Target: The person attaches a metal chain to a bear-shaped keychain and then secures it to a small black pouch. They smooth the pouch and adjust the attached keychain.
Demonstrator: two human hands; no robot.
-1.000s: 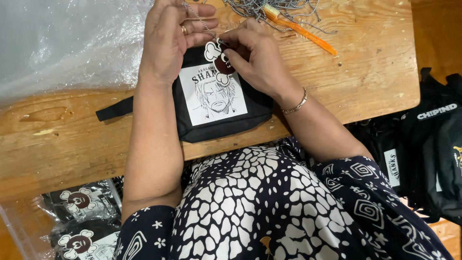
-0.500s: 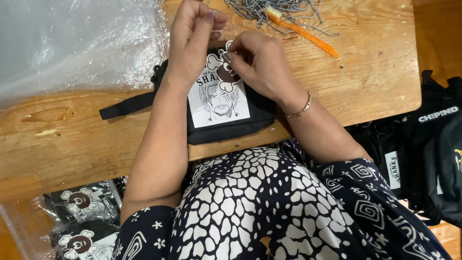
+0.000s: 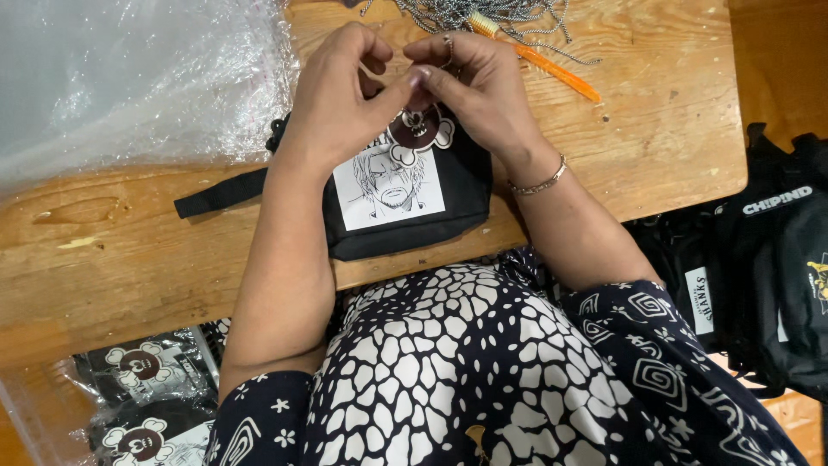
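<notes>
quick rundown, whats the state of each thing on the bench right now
black fabric pouch with drawn white panel: flat on wooden bench
brown skull-shaped tag: at pouch top, under fingers
left hand: pinching at tag
right hand: pinching at tag
orange plastic stick: lying loose
clear plastic sheet: crumpled

One cam only, head-worn, looking steeply down over the wearer's lap at the wooden tabletop (image 3: 129, 250). Close range: forearms fill mid-frame, tabletop's far edge cut off at top, floor visible at right. No 2nd view to overlap
</notes>
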